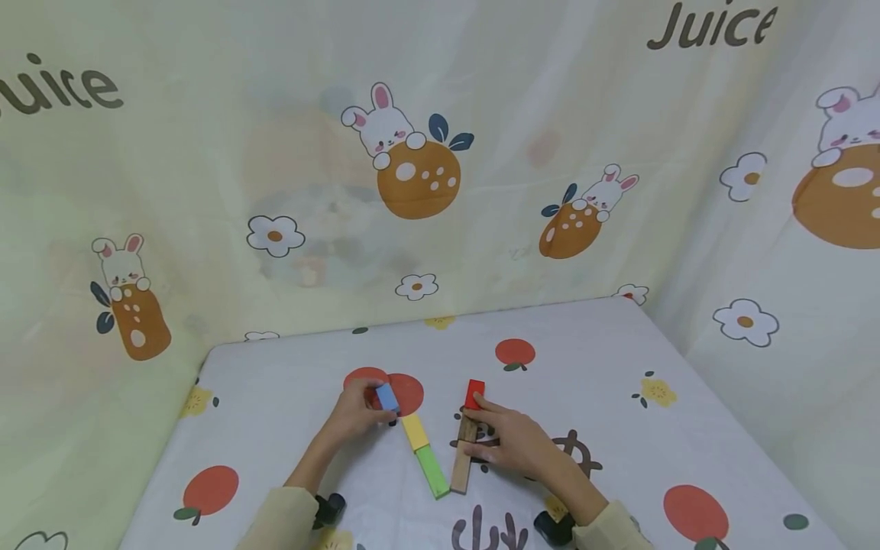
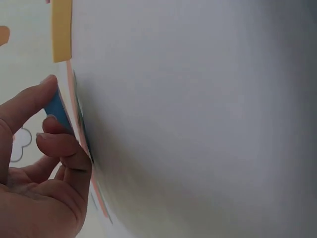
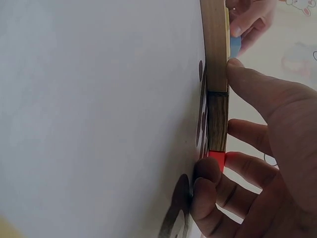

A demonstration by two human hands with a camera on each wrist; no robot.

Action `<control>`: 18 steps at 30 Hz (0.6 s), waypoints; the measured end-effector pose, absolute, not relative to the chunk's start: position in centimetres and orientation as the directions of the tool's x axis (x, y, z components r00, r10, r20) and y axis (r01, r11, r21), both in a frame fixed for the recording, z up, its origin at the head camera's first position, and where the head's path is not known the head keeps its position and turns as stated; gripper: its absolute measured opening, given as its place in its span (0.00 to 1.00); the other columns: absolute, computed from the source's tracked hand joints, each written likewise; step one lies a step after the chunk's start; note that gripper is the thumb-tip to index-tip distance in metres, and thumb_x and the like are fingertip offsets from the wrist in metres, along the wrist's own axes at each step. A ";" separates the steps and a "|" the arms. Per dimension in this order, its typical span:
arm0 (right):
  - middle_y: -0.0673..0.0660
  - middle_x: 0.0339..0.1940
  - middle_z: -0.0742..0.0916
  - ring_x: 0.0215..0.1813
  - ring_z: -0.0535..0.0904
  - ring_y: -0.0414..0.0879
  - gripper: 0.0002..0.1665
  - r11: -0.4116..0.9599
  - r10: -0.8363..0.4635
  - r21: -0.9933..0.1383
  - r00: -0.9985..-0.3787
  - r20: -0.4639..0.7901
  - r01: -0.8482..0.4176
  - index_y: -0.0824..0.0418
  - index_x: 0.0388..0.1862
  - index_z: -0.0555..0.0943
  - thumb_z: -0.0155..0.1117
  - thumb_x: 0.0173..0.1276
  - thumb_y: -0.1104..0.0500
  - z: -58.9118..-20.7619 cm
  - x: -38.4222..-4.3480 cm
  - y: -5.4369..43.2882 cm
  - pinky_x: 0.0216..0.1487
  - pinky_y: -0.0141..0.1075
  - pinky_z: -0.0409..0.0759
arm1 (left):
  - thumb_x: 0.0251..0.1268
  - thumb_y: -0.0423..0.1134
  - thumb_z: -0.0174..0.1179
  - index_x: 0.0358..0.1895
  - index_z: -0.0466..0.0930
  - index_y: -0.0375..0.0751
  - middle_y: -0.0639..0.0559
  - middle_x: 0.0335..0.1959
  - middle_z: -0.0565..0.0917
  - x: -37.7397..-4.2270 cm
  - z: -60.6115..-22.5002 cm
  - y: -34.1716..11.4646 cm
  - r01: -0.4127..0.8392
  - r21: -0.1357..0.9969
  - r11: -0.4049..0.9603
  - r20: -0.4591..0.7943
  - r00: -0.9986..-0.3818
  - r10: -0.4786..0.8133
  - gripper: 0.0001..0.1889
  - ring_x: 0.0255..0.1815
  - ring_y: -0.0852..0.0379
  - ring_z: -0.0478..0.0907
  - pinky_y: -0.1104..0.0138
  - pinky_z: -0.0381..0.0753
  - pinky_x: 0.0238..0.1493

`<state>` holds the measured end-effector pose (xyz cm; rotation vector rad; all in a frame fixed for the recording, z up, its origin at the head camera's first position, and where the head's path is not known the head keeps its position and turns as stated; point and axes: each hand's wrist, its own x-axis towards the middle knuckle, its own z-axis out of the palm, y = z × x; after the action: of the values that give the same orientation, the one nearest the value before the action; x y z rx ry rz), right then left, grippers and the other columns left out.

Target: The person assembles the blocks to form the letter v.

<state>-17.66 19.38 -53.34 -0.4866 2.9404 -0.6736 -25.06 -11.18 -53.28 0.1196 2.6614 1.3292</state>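
My left hand (image 1: 359,413) pinches a blue block (image 1: 387,397) between thumb and fingers, just beyond the far end of a yellow block (image 1: 415,433). A green block (image 1: 432,472) continues that slanting row towards me. The right hand (image 1: 516,439) rests along a second row: its thumb touches the light wooden block (image 3: 216,49), while fingertips lie on the dark brown block (image 3: 218,121) and the red block (image 1: 474,391). Its outer fingers are bent beside the red block in the right wrist view. The two rows meet in a V at their near ends.
A white cloth (image 1: 584,359) printed with fruit and flowers covers the table. Behind it hangs a pale curtain (image 1: 296,168) with rabbit prints. Black wrist devices (image 1: 330,510) sit below both hands.
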 end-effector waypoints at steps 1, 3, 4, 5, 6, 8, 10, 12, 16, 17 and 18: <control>0.56 0.81 0.76 0.76 0.78 0.60 0.40 0.853 -0.326 -0.434 -0.945 -0.013 -0.289 0.44 0.74 0.80 0.71 0.67 0.31 -53.4 -17.7 19.4 0.67 0.58 0.84 | 0.57 0.35 0.80 0.67 0.77 0.35 0.41 0.59 0.79 -25.0 -53.3 -11.1 0.000 0.796 0.606 -0.110 -0.983 0.144 0.33 0.56 0.47 0.75 0.62 0.88 0.46; 0.56 0.81 0.76 0.76 0.78 0.60 0.40 0.854 -0.326 -0.433 -0.945 -0.011 -0.289 0.43 0.74 0.80 0.71 0.67 0.30 -53.5 -17.7 19.4 0.67 0.58 0.85 | 0.57 0.36 0.80 0.66 0.77 0.35 0.39 0.61 0.79 -24.9 -53.2 -10.9 0.011 0.790 0.613 -0.101 -0.984 0.148 0.33 0.58 0.45 0.75 0.58 0.89 0.51; 0.56 0.81 0.76 0.77 0.78 0.60 0.40 0.854 -0.324 -0.433 -0.946 -0.011 -0.288 0.43 0.74 0.80 0.71 0.67 0.30 -53.5 -17.8 19.4 0.67 0.58 0.85 | 0.57 0.36 0.80 0.66 0.77 0.34 0.39 0.62 0.79 -24.8 -53.1 -10.8 0.018 0.788 0.616 -0.096 -0.984 0.152 0.33 0.59 0.45 0.75 0.56 0.89 0.53; 0.56 0.82 0.75 0.77 0.78 0.60 0.40 0.855 -0.322 -0.434 -0.947 -0.013 -0.285 0.43 0.74 0.79 0.71 0.67 0.30 -53.5 -17.8 19.4 0.67 0.58 0.84 | 0.57 0.37 0.80 0.66 0.77 0.35 0.39 0.63 0.79 -24.8 -53.1 -10.7 0.021 0.785 0.619 -0.094 -0.984 0.153 0.33 0.60 0.45 0.75 0.54 0.89 0.55; 0.56 0.82 0.75 0.77 0.78 0.61 0.40 0.854 -0.321 -0.436 -0.947 -0.011 -0.285 0.43 0.74 0.80 0.71 0.67 0.30 -53.5 -17.8 19.4 0.67 0.58 0.84 | 0.57 0.37 0.80 0.66 0.78 0.35 0.38 0.63 0.79 -24.8 -53.1 -10.6 0.027 0.781 0.624 -0.089 -0.984 0.155 0.33 0.61 0.44 0.75 0.53 0.89 0.57; 0.56 0.82 0.75 0.77 0.77 0.61 0.40 0.852 -0.321 -0.440 -0.947 -0.011 -0.284 0.43 0.74 0.79 0.71 0.67 0.30 -53.6 -17.9 19.4 0.67 0.58 0.84 | 0.57 0.37 0.80 0.66 0.78 0.34 0.38 0.64 0.79 -24.8 -53.1 -10.3 0.043 0.773 0.633 -0.077 -0.984 0.161 0.33 0.61 0.44 0.75 0.50 0.88 0.61; 0.57 0.82 0.75 0.77 0.77 0.61 0.40 0.850 -0.324 -0.441 -0.946 -0.008 -0.287 0.43 0.74 0.80 0.70 0.67 0.30 -53.6 -17.9 19.4 0.67 0.59 0.84 | 0.57 0.37 0.80 0.66 0.77 0.34 0.38 0.65 0.78 -24.8 -53.0 -10.2 0.052 0.761 0.646 -0.073 -0.984 0.165 0.33 0.62 0.43 0.75 0.49 0.86 0.64; 0.57 0.81 0.76 0.77 0.78 0.62 0.40 0.846 -0.330 -0.444 -0.944 -0.003 -0.294 0.44 0.74 0.80 0.71 0.67 0.30 -53.6 -17.9 19.4 0.66 0.59 0.84 | 0.57 0.37 0.80 0.67 0.77 0.34 0.38 0.65 0.78 -24.8 -53.1 -10.0 0.055 0.747 0.663 -0.074 -0.984 0.165 0.34 0.63 0.43 0.75 0.48 0.86 0.65; 0.58 0.81 0.76 0.77 0.78 0.62 0.40 0.845 -0.332 -0.444 -0.943 0.003 -0.299 0.44 0.74 0.80 0.71 0.67 0.30 -53.6 -17.9 19.4 0.67 0.59 0.84 | 0.57 0.35 0.80 0.68 0.76 0.35 0.39 0.65 0.77 -24.9 -53.1 -9.8 0.057 0.729 0.682 -0.078 -0.983 0.165 0.35 0.64 0.43 0.76 0.46 0.84 0.68; 0.58 0.81 0.76 0.77 0.78 0.62 0.40 0.845 -0.331 -0.444 -0.944 0.002 -0.298 0.44 0.74 0.80 0.71 0.67 0.30 -53.6 -17.9 19.4 0.67 0.59 0.84 | 0.57 0.35 0.80 0.68 0.75 0.35 0.38 0.65 0.77 -24.9 -53.1 -9.8 0.058 0.728 0.683 -0.078 -0.983 0.167 0.35 0.65 0.42 0.76 0.46 0.84 0.68; 0.57 0.81 0.76 0.77 0.78 0.61 0.40 0.847 -0.329 -0.443 -0.944 0.001 -0.295 0.44 0.74 0.80 0.71 0.67 0.30 -53.6 -17.9 19.4 0.67 0.59 0.84 | 0.56 0.35 0.80 0.68 0.75 0.35 0.38 0.66 0.77 -24.9 -53.1 -9.9 0.062 0.730 0.680 -0.077 -0.982 0.171 0.36 0.66 0.41 0.76 0.45 0.83 0.69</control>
<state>-17.87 19.36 -53.58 -0.4991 2.9463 -0.6876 -24.91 -9.88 -53.10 0.1914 2.7512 1.1881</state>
